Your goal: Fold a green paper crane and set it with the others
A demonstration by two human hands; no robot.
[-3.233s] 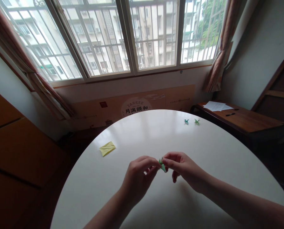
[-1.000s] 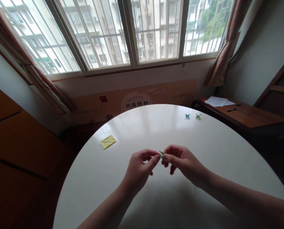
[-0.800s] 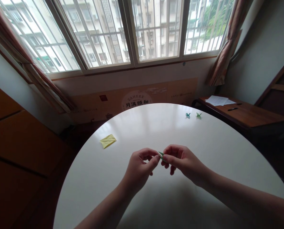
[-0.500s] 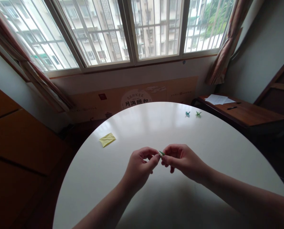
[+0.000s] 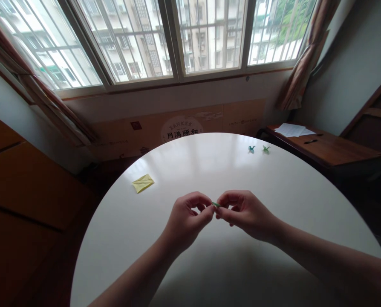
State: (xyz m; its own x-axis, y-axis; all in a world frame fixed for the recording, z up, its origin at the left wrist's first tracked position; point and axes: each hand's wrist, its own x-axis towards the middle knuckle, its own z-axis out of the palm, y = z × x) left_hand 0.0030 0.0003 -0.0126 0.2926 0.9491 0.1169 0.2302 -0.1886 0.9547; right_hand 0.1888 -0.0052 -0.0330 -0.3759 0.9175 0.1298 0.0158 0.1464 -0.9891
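Note:
A small piece of folded green paper (image 5: 215,204) is pinched between my two hands above the white table. My left hand (image 5: 188,219) grips its left end between thumb and forefinger. Thumb and fingertips of my right hand (image 5: 246,213) close on the right end. Most of the paper is hidden behind the fingers, so its full shape does not show. Toward the far right edge of the table stand two little folded paper birds, a teal paper crane (image 5: 251,149) and a green paper crane (image 5: 266,149).
A yellow folded paper (image 5: 143,183) lies on the left of the round white table (image 5: 120,238). Past the table at the right, a brown wooden desk (image 5: 347,151) carries white sheets (image 5: 289,130) and a dark pen (image 5: 311,141). A barred window and a printed cardboard panel (image 5: 241,117) are behind.
Both hands keep their pinch on the green paper, which now appears flatter and narrower between the fingertips. The whole view has shifted slightly, with the scene a little higher.

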